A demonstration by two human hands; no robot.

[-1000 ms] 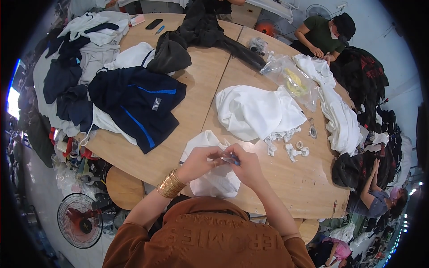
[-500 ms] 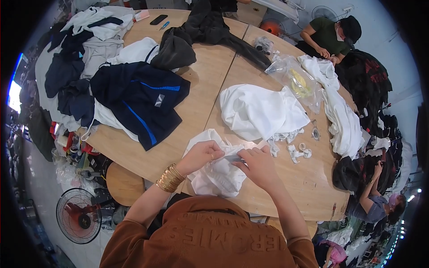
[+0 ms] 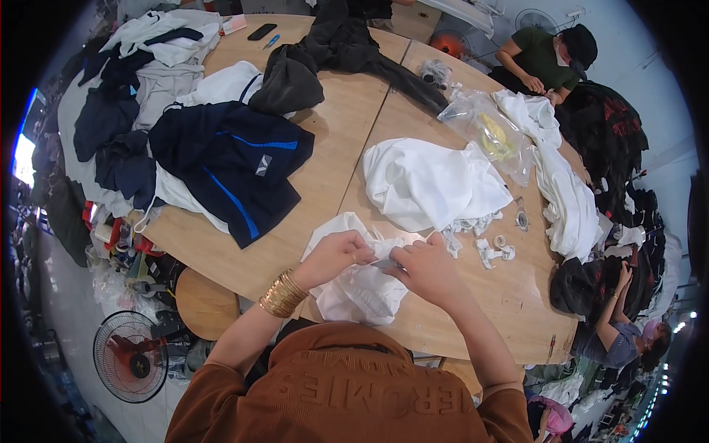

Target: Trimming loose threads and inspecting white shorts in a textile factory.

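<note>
Round pale wooden table point(image 3: 332, 170), heaped with clothing, fills the frame's middle under 2 bare hands.

At lower centre a crumpled white cloth garment point(image 3: 354, 284) lies on the table's near edge; the left hand point(image 3: 334, 257), gold bangles at its wrist, pinches a fold of it with fingers closed, and the right hand point(image 3: 427, 272) grips the same fold just beside, fingers curled together on a small grey piece between them. Above right lies a larger white fabric bundle point(image 3: 432, 184) with small white scraps point(image 3: 493, 249) near it. A navy jacket with blue stripes point(image 3: 233, 166) spreads at left centre. Upper right, a clear plastic bag point(image 3: 487, 129) and a seated person in a green shirt point(image 3: 543, 63).
</note>
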